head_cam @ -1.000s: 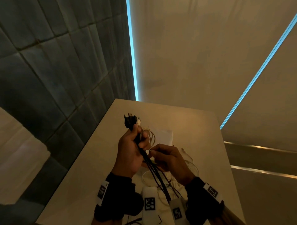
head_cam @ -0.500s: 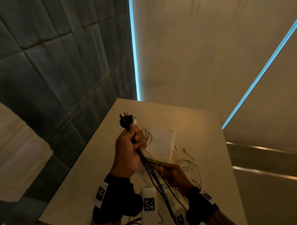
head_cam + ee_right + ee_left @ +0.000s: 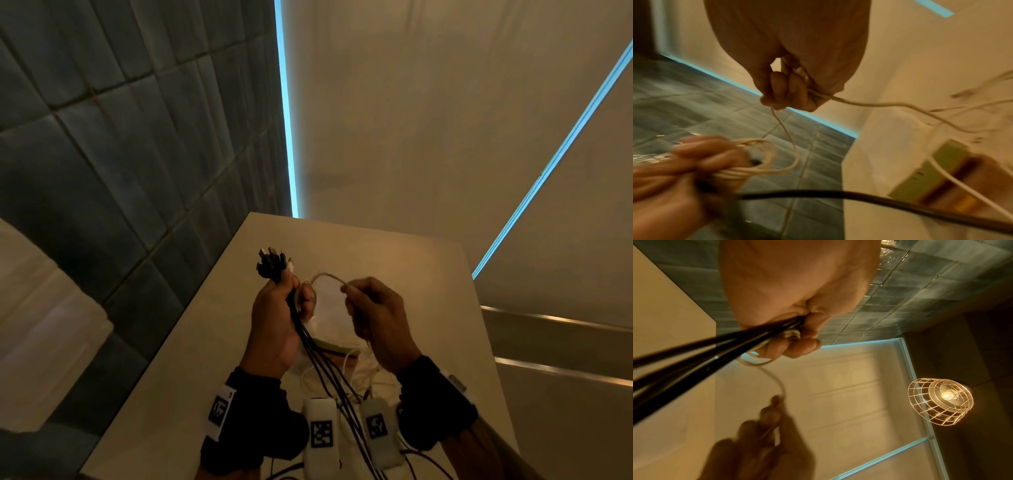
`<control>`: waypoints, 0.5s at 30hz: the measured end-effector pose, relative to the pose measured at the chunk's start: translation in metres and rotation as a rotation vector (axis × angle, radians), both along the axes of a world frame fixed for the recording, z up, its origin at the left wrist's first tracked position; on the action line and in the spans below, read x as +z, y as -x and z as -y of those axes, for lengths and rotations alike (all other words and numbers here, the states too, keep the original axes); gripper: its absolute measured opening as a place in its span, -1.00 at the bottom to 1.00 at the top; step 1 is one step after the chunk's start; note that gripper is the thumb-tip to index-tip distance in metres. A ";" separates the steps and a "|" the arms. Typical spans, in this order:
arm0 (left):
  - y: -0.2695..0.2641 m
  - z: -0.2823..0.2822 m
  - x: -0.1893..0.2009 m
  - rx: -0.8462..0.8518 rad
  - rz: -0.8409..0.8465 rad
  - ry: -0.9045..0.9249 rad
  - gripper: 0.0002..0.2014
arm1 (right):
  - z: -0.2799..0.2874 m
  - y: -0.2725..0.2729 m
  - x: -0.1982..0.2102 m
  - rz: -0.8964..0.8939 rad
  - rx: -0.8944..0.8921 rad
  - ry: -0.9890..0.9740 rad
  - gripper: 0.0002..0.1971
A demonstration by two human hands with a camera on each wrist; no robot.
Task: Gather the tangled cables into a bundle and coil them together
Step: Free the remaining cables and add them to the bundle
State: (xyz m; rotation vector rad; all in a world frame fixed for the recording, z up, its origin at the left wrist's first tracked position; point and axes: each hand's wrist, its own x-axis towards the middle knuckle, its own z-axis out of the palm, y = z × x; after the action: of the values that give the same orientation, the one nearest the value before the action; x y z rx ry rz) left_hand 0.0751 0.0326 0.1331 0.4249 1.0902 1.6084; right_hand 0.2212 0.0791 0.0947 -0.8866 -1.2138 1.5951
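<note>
L hand [image 3: 274, 318] is fisted tight round the black cables [image 3: 329, 373] just below their plugs [image 3: 271, 266], w/ several turns of the white cable [image 3: 325, 275] already trapped against the bundle under its fingers; the left wrist view shows those pale turns squeezed beside the black strands. R hand [image 3: 375, 322] pinches the free run of the white cable between thumb and fingertips, other fingers curled loosely, so the cord arcs across the gap from one fist to the other. Both hands are held up above the table [image 3: 191, 342]. The black cables hang down from the L fist toward the person, and the rest of the white cable trails off the R hand down to the table, where loose loops lie near a flat box [image 3: 929, 172] w/ a green edge.

Step in hand, prob: winding the white cable round the gathered black bundle, i.e. coiling is under way but not finished, since plenty of slack remains on the table.

Next move likely needs the R hand to carry the cord round the bundle again while the L keeps its squeeze, and to feed slack w/o snagging the loops near the box.
</note>
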 end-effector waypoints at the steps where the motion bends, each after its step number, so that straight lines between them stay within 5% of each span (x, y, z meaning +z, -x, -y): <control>1: -0.001 0.000 0.000 0.015 -0.015 0.018 -0.70 | 0.003 0.004 0.011 -0.019 0.027 -0.063 -0.84; 6: -0.003 0.001 0.002 0.040 0.030 0.027 -0.75 | 0.024 0.014 0.032 0.045 0.172 -0.248 -0.89; 10: 0.001 0.003 0.005 -0.026 0.266 -0.056 -0.76 | 0.032 0.014 0.024 0.002 0.244 -0.082 -0.92; 15: -0.002 0.004 0.008 -0.058 0.262 -0.127 -0.70 | 0.031 0.008 0.012 0.043 0.228 0.008 -0.88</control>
State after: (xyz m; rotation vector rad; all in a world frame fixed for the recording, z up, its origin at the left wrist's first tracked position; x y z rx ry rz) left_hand 0.0768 0.0285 0.1407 0.3151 0.7755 1.6351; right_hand 0.2133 0.0483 0.1062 -0.8144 -1.3797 1.7690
